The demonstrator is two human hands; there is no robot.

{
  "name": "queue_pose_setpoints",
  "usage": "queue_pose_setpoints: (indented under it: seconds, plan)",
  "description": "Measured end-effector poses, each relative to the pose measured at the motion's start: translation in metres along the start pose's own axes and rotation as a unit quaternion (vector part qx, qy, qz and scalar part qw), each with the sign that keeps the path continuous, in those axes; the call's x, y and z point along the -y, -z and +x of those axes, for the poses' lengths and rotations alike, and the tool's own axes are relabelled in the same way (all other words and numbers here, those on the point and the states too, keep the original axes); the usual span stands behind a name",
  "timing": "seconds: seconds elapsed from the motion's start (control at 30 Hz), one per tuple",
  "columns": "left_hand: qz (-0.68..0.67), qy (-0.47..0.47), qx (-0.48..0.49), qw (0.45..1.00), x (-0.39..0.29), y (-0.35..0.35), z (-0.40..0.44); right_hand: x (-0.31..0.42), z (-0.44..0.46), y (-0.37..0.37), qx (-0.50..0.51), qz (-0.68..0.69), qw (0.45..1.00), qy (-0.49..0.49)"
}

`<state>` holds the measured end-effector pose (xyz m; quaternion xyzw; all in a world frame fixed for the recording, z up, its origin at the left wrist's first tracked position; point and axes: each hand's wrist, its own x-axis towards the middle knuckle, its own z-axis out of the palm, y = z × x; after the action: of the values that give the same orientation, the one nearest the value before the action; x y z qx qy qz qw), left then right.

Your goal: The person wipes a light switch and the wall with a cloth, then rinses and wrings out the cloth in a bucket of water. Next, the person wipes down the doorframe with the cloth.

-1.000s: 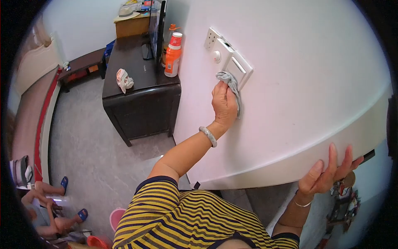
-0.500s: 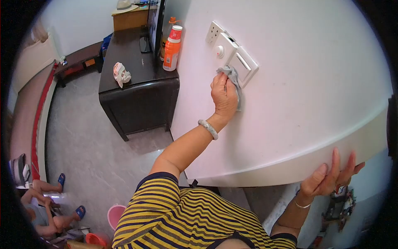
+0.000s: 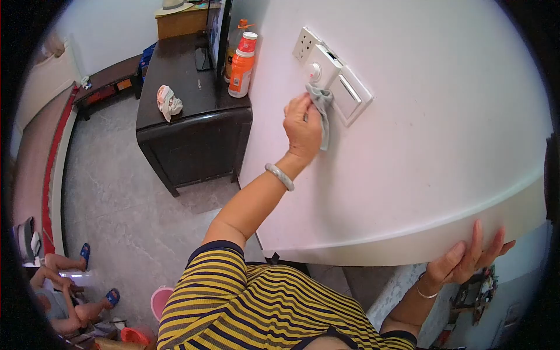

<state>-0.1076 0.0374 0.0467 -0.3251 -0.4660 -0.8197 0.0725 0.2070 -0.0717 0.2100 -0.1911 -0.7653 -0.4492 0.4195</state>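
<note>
My left hand (image 3: pixel 303 127), with a pale bangle on the wrist, is closed around a crumpled grey cloth (image 3: pixel 322 108). The cloth is just below a round white knob (image 3: pixel 313 72) on the wall plate. Beside it sits a wide white rocker switch (image 3: pixel 348 98), and a socket (image 3: pixel 304 45) is at the upper end of the row. At the lower right, my right hand (image 3: pixel 464 262) lies with spread fingers against the edge of the white wall (image 3: pixel 396 169), holding nothing.
A dark cabinet (image 3: pixel 192 146) stands left of the wall, bearing an orange bottle (image 3: pixel 240 73), a crumpled wrapper (image 3: pixel 168 102) and a screen (image 3: pixel 217 35). Another person (image 3: pixel 58 297) sits at lower left. A pink basin (image 3: pixel 160 302) is on the floor.
My left hand has moved left with the cloth, from the rocker switch's lower edge to beneath the round knob. My right hand keeps its place on the wall edge.
</note>
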Motion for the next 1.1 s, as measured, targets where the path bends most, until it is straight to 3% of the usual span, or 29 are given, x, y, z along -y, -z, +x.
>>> queue_pose_setpoints:
  seconds: [0.3, 0.47, 0.6, 0.9, 1.1]
  plan:
    - [0.023, 0.082, -0.066, 0.994, 0.048, -0.010, 0.062, -0.002, -0.007, 0.001, 0.011, -0.006, 1.000, -0.013]
    - [0.026, 0.009, -0.051, 0.998, 0.042, -0.014, 0.078, 0.003, -0.001, -0.010, -0.052, 0.020, 0.998, -0.009]
    - [0.027, -0.022, -0.011, 0.999, 0.038, -0.003, 0.055, 0.000, -0.001, -0.007, -0.039, 0.002, 0.999, 0.003]
    - [-0.096, 0.153, -0.003, 0.984, 0.051, 0.001, 0.060, 0.004, 0.001, -0.007, -0.044, -0.013, 0.999, 0.005]
    - [0.030, 0.027, 0.079, 0.996, 0.044, 0.012, 0.110, 0.004, 0.000, -0.008, -0.039, -0.010, 0.999, -0.006]
